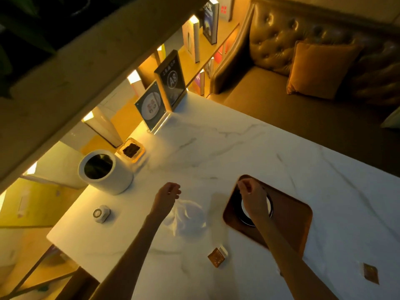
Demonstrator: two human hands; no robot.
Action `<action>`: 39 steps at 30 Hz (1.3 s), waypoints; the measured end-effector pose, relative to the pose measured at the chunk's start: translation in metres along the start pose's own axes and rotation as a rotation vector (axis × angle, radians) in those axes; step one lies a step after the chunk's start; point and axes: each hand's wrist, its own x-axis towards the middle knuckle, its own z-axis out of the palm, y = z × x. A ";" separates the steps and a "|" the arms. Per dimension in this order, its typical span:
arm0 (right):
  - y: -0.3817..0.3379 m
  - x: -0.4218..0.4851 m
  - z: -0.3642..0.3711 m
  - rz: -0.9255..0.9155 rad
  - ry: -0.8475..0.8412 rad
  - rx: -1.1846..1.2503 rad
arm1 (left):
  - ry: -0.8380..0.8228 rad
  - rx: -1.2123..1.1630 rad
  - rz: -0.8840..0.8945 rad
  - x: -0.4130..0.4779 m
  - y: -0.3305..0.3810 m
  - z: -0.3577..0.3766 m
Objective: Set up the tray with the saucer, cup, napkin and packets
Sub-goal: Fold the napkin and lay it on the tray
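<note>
So the big thing here is the white marble table (249, 148), and on its right-hand side sits the brown wooden tray (290, 221). A dark saucer (236, 204) with a white cup (269, 205) on it is already at the tray's left end, mostly hidden under the right forearm. The white napkin (188, 215) is off the tray, just left of it and hanging a bit above the table. Two brown packets are out on the table too: one packet (216, 257) near the tray's near-left corner, the other packet (371, 273) way over at the near right.

My read is that the step in hand is the napkin. If you want it to look tidy, I'd keep the pinch on one corner, let it hang and settle, then lay it flat on the bare part of the tray right of the saucer. Don't drag it over the cup, it could catch. Packets after that.

Poses: the left hand (168, 194) reaches out from the near side, fingers pinched shut on the napkin's top, wrist cocked. The right hand (249, 189) hovers over the cup, fingers curled in a loose pinch. Honestly can't tell whether it's gripping anything.
</note>
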 end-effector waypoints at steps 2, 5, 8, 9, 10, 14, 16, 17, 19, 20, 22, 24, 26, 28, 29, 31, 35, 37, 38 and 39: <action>-0.014 -0.006 0.019 -0.028 -0.049 -0.002 | 0.017 0.106 0.032 0.001 -0.009 -0.014; -0.028 -0.014 0.058 -0.022 -0.140 -0.059 | 0.030 0.281 0.102 -0.002 -0.021 -0.031; -0.037 -0.020 0.100 -0.026 -0.278 -0.194 | -0.069 0.406 0.170 -0.001 -0.028 -0.040; -0.039 -0.021 0.112 -0.029 -0.337 -0.249 | -0.114 0.468 0.206 0.001 -0.030 -0.042; -0.042 -0.023 0.124 -0.026 -0.392 -0.290 | -0.166 0.521 0.238 0.005 -0.032 -0.043; -0.049 -0.029 0.160 -0.045 -0.498 -0.437 | -0.293 0.744 0.224 0.025 -0.042 -0.041; -0.050 -0.030 0.171 -0.096 -0.537 -0.513 | -0.302 0.757 0.225 0.035 -0.047 -0.040; -0.051 -0.031 0.176 -0.113 -0.543 -0.536 | -0.297 0.741 0.224 0.039 -0.047 -0.040; -0.051 -0.032 0.181 -0.108 -0.521 -0.551 | -0.272 0.686 0.215 0.043 -0.048 -0.040; -0.050 -0.032 0.183 -0.098 -0.504 -0.543 | -0.261 0.645 0.196 0.044 -0.048 -0.041; -0.050 -0.031 0.184 -0.094 -0.485 -0.497 | -0.247 0.549 0.143 0.044 -0.048 -0.043; -0.051 -0.030 0.182 -0.103 -0.486 -0.436 | -0.229 0.431 0.083 0.041 -0.046 -0.046; -0.055 -0.028 0.175 -0.116 -0.493 -0.367 | -0.235 0.315 0.055 0.037 -0.043 -0.053; -0.063 -0.026 0.166 -0.146 -0.488 -0.308 | -0.240 0.209 0.067 0.031 -0.039 -0.063; -0.067 -0.025 0.159 -0.162 -0.478 -0.282 | -0.234 0.172 0.082 0.027 -0.038 -0.069; -0.076 -0.022 0.145 -0.185 -0.465 -0.229 | -0.228 0.118 0.111 0.017 -0.033 -0.079; -0.098 -0.021 0.107 -0.228 -0.524 -0.177 | -0.174 0.043 0.158 -0.005 -0.007 -0.090; -0.106 -0.024 0.084 -0.272 -0.598 -0.188 | -0.132 0.038 0.230 -0.019 0.014 -0.092; -0.106 -0.024 0.073 -0.281 -0.628 -0.221 | -0.121 0.022 0.259 -0.024 0.023 -0.093; -0.105 -0.026 0.059 -0.287 -0.638 -0.271 | -0.113 0.022 0.293 -0.032 0.034 -0.093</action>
